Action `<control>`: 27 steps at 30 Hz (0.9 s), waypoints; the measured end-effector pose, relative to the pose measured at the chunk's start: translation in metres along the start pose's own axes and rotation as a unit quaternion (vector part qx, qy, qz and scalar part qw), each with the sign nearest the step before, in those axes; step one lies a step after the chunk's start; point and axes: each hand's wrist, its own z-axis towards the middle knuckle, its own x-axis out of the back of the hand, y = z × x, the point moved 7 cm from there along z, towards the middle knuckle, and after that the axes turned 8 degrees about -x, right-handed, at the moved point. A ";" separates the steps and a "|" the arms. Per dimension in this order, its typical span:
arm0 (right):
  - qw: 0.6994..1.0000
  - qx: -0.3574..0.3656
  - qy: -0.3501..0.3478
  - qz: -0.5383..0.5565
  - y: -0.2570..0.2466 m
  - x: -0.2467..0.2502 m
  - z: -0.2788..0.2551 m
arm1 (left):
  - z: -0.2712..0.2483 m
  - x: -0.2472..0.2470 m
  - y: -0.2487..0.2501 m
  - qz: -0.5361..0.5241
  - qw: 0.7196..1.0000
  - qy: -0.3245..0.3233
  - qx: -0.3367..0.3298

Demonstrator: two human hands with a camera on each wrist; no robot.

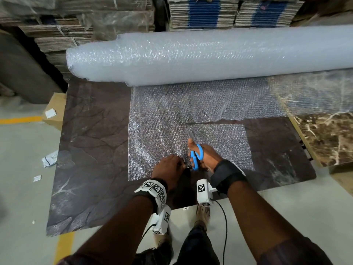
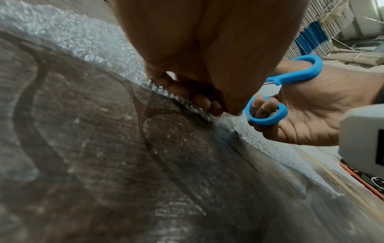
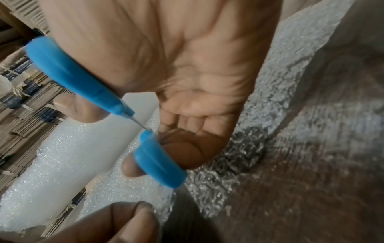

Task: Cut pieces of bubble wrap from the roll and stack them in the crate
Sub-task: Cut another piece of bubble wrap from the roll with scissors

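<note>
The clear bubble wrap sheet (image 1: 162, 119) is spread on the dark marbled tabletop (image 1: 91, 150), fed from the big roll (image 1: 210, 56) beyond. Its near edge is pinched by the left hand (image 1: 170, 165); blue-handled scissors (image 1: 196, 155), gripped by the right hand (image 1: 206, 157), point away toward the roll.

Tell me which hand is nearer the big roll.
Right. The right hand, gripping the scissors, reaches farther over the sheet toward the roll; the left hand pinches the sheet's near edge, slightly farther back.
</note>
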 end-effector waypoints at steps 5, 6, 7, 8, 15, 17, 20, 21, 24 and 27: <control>0.999 0.010 0.002 -0.032 -0.007 0.002 0.010 | 0.001 -0.001 -0.002 0.004 1.000 -0.004 0.004; 0.999 0.010 0.004 -0.033 -0.007 0.003 0.013 | 0.001 -0.001 -0.002 0.003 1.000 -0.003 0.004; 0.999 0.010 0.006 -0.032 -0.006 0.003 0.015 | 0.001 -0.001 -0.002 0.002 1.000 -0.003 0.002; 0.999 0.010 0.008 -0.031 -0.006 0.003 0.017 | 0.002 -0.002 -0.002 0.002 1.000 -0.003 0.000; 0.998 0.022 0.034 -0.042 -0.009 0.002 0.022 | 0.003 -0.005 -0.004 0.010 1.000 -0.005 -0.006; 0.998 0.031 0.040 -0.037 -0.009 0.002 0.023 | 0.003 -0.006 -0.005 0.011 1.000 -0.007 -0.007; 0.996 0.045 0.049 -0.050 -0.008 0.004 0.023 | 0.003 -0.006 -0.006 0.005 1.000 -0.005 -0.009; 0.996 0.048 0.049 -0.053 -0.008 0.004 0.023 | 0.003 -0.006 -0.006 0.004 1.000 -0.004 -0.010; 0.996 0.055 0.048 -0.047 -0.008 0.004 0.020 | 0.002 -0.007 -0.005 0.003 1.000 -0.003 -0.012; 0.997 0.056 0.040 -0.036 -0.008 0.005 0.016 | 0.002 -0.006 -0.004 -0.004 1.000 0.005 -0.012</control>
